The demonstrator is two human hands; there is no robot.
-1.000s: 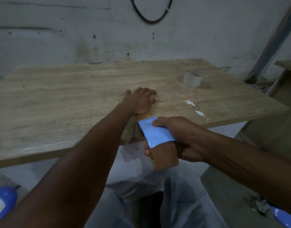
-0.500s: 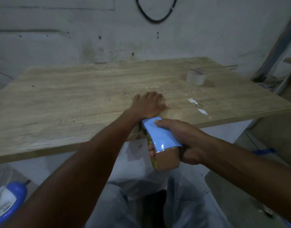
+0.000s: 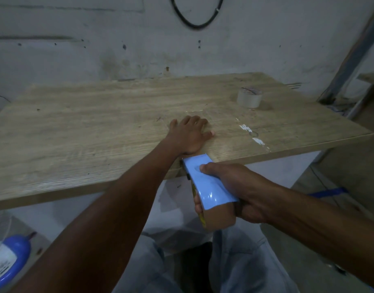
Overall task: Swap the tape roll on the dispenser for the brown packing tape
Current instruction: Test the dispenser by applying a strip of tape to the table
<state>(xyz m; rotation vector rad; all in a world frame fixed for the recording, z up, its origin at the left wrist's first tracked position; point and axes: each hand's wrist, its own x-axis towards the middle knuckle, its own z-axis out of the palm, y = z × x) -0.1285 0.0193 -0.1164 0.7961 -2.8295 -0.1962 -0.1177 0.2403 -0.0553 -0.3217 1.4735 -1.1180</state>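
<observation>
My right hand [image 3: 234,189] grips a blue tape dispenser [image 3: 207,182] that carries a brown packing tape roll [image 3: 221,216], held just off the near edge of the wooden table [image 3: 87,127]. The dispenser's front end touches the table edge. My left hand [image 3: 189,134] lies flat, palm down, on the tabletop just beyond the dispenser; what is under the palm is hidden. A roll of clear tape [image 3: 249,97] stands alone at the far right of the table.
White paint marks [image 3: 253,136] streak the table near its right front edge. A blue and white object [image 3: 8,259] lies on the floor at lower left. A black cable loop [image 3: 197,15] hangs on the wall. My legs are under the table.
My right hand has drawn the dispenser slightly nearer the table edge. The left hand stays pressed on the tabletop; the camera has shifted a little.
</observation>
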